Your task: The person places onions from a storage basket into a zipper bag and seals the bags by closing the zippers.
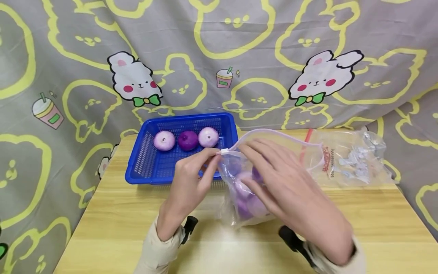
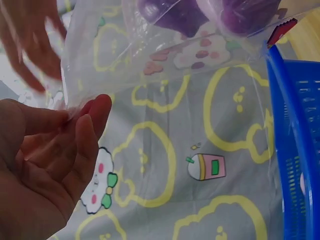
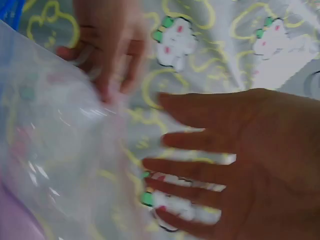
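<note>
1. The right hand (image 1: 287,182) covers the middle of the clear zip bag (image 1: 239,179) in the head view, so the purple items (image 1: 248,201) inside show only in part and cannot be counted.
2. In the right wrist view, the right hand (image 3: 250,165) and the left hand (image 3: 107,45) at the upper left are motion-blurred, and the bag (image 3: 55,150) is a hazy sheet.
3. In the left wrist view, the blue basket (image 2: 295,150) is cut off by the right edge, and the bag's purple contents (image 2: 175,12) by the top edge.
4. The print on the second plastic bag (image 1: 345,158) at centre right of the head view is too small to read.
5. Both forearms are cut off at the bottom edge of the head view.
</note>
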Demonstrator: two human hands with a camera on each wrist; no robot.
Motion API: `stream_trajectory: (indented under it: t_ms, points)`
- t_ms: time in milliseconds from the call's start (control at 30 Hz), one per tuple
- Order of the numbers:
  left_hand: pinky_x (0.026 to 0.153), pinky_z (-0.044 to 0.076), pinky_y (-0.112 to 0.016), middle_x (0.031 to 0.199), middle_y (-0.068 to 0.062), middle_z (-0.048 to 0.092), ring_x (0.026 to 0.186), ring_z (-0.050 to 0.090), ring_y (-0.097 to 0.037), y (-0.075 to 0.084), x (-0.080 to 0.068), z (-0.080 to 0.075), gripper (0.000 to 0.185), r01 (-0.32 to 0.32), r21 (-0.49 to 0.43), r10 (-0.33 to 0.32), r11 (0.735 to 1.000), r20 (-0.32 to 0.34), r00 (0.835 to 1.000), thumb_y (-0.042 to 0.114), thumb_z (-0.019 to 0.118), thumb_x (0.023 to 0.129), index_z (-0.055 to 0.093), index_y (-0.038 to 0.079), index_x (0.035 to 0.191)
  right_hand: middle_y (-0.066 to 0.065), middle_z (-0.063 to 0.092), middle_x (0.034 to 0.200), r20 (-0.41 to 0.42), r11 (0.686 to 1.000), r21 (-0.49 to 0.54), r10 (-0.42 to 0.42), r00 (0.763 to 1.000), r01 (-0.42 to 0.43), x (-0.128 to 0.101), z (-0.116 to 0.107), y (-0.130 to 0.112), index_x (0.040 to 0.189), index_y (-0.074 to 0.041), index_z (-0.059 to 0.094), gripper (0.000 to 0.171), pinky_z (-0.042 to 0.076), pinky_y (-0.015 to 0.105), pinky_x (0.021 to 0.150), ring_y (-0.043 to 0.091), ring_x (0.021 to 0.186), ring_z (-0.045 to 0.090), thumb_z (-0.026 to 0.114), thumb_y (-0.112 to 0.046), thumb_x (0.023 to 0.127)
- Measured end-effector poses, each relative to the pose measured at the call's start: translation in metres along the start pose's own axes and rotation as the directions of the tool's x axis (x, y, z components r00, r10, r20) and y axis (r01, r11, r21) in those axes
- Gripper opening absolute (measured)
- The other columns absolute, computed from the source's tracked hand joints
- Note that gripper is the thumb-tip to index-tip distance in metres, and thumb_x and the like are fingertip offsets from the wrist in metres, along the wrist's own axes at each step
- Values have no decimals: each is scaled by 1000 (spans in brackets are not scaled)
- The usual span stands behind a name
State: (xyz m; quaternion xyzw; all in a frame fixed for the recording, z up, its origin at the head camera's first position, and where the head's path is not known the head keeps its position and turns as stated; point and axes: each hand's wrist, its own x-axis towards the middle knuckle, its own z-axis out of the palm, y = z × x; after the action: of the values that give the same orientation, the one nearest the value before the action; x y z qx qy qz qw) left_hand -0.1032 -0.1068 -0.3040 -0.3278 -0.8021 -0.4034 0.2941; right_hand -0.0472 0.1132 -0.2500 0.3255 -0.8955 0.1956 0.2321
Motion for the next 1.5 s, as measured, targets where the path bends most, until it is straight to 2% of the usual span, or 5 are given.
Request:
stream_trajectory:
  t_ms: [133,267,367,967,1500]
  points:
    - [66,55,-19,93,-6,73,74,66,-8,4,0,-2,10,-36,1,36,999,44,998,4,65,95,73,2,101,11,61,131,-86,994,78,-68,994,75,24,27,0,129,-4,61,34,35,46,112,29,131,50,52,-25,104]
    - [71,57,-24,98,-7,73,81,67,-10,7,-1,-5,12,-51,-5,51,999,70,996,5,65,95,73,2,102,4,69,105,-145,989,135,-45,988,64,33,39,0,109,-6,67,13,40,39,106,23,110,60,60,-13,99]
    - [70,58,-26,98,-7,74,81,67,-10,7,-1,-5,12,-49,-8,49,999,71,996,4,65,95,74,1,103,1,69,97,-164,986,157,-23,986,49,32,41,1,105,-7,67,10,44,37,98,21,99,62,62,-13,98]
    - [60,53,-21,90,-5,74,65,60,-6,6,-2,-10,10,-71,52,70,996,38,997,5,68,93,76,3,98,6,72,96,-249,983,141,-80,965,118,29,54,10,106,-4,71,15,46,42,91,23,93,65,65,-13,96]
    - [76,58,-26,93,-6,76,86,72,-14,4,-3,-18,10,-100,62,98,993,29,995,4,69,92,77,3,97,9,74,98,-274,980,123,-115,955,154,32,55,14,106,-2,71,20,47,44,92,26,93,65,60,-17,99]
